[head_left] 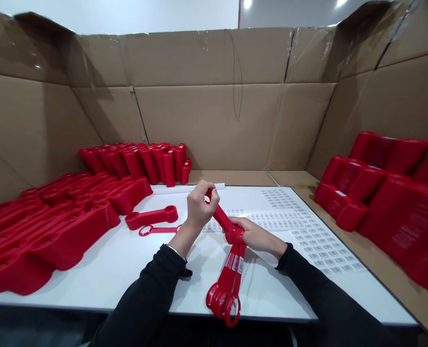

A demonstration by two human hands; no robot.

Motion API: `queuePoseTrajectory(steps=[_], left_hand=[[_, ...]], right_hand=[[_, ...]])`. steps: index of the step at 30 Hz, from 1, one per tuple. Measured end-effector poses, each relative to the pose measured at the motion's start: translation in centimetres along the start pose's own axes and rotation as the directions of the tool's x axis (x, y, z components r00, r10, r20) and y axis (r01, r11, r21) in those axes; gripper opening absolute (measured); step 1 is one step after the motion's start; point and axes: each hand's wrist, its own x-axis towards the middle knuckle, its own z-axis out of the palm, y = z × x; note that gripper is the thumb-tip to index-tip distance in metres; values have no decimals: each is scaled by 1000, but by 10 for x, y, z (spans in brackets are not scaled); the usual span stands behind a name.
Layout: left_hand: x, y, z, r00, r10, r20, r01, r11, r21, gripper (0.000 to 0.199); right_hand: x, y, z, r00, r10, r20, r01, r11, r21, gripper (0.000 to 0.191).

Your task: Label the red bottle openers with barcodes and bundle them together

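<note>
My left hand (201,205) is raised over the middle of the white table, its fingers closed round the upper end of a red plastic strap with ring ends (222,218). From there the strap slopes down to my right hand. My right hand (255,234) grips the top of a bundle of red ring-ended straps (231,270), near where the single strap meets it. White labels show on the bundle, and its lower ring ends fan out by the table's front edge. To the left lie a short red stack (151,217) and a flat loose strap (159,230).
Long stacks of red straps (80,236) cover the table's left side. More red stacks (145,161) stand at the back left, and others (397,217) at the right. Label sheets (318,246) lie on the white table (134,284). Cardboard walls (206,125) enclose it.
</note>
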Motion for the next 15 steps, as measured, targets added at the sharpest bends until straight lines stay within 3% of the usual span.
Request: queuePoseTrajectory(steps=[3, 6, 10, 12, 15], left_hand=[[0, -1, 4, 992, -92, 82, 101, 988, -113, 17], [-2, -4, 13, 959, -216, 184, 258, 934, -249, 13], [-2, -10, 28, 944, -319, 89, 328, 862, -386, 26], [-2, -14, 35, 933, -354, 71, 357, 874, -329, 28], [-8, -21, 48, 918, -271, 289, 284, 959, -2, 25]], right_hand=[[0, 2, -1, 999, 26, -35, -25, 999, 23, 25], [1, 3, -7, 996, 45, -79, -47, 998, -34, 25], [-3, -1, -26, 989, 42, -142, -57, 994, -98, 24], [-7, -1, -37, 973, 58, -224, -77, 994, -77, 25], [-13, 7, -50, 926, 130, -354, -146, 989, -19, 24]])
